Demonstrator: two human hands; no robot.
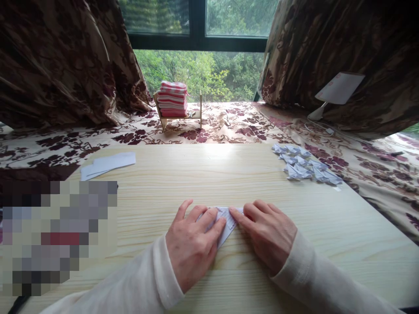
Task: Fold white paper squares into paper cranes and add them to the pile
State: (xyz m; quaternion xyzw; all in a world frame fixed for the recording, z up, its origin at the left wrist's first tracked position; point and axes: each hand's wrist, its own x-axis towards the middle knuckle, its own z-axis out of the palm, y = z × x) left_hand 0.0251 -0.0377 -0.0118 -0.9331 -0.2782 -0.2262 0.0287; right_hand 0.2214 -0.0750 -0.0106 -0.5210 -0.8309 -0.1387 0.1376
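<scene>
A small folded piece of white paper (225,237), with faint printed lines on its top, lies on the table in front of me, its visible part tapering to a point toward me. Spread over its left side, my left hand (196,240) presses it down with the thumb and fingertips. My right hand (268,229) rests at the paper's upper right corner. Its index fingertip touches the paper while the other fingers are curled in; the thumb is hidden. Parts of the paper are covered by both hands.
Flat paper strips (113,163) lie at the table's (196,174) far left. Several folded paper pieces (303,163) are clustered at the far right. Beyond stand a small wooden rack (196,114) with pink-and-white folded cloths (173,100) and a white lamp (340,87). A blurred patch covers the left.
</scene>
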